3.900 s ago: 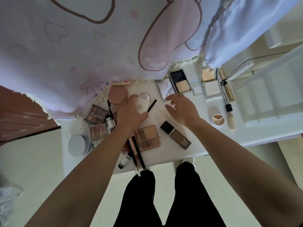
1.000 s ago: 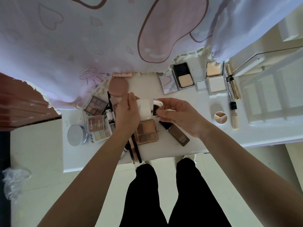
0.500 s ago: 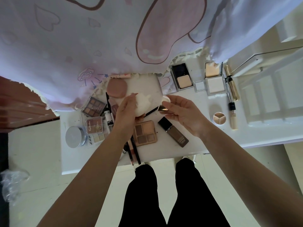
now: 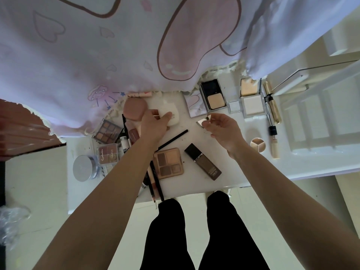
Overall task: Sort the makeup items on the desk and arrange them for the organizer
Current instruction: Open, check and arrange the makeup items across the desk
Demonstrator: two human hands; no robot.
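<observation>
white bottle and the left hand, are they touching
Touching. Head view shows the left hand gripping the white bottle, thumb across it; the right hand pinches a silver cap.

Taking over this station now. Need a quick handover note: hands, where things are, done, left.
Left hand: grips the white container, beside the pink compact at the far side of the desk.
Right hand: fingers pinch a small shiny cap above the desk.
Done: open powder compacts and gold mascara tube lined up far right.
Left: eyeshadow palettes, foundation bottle and black pencil lie mixed; none is in the white compartment tray.
</observation>
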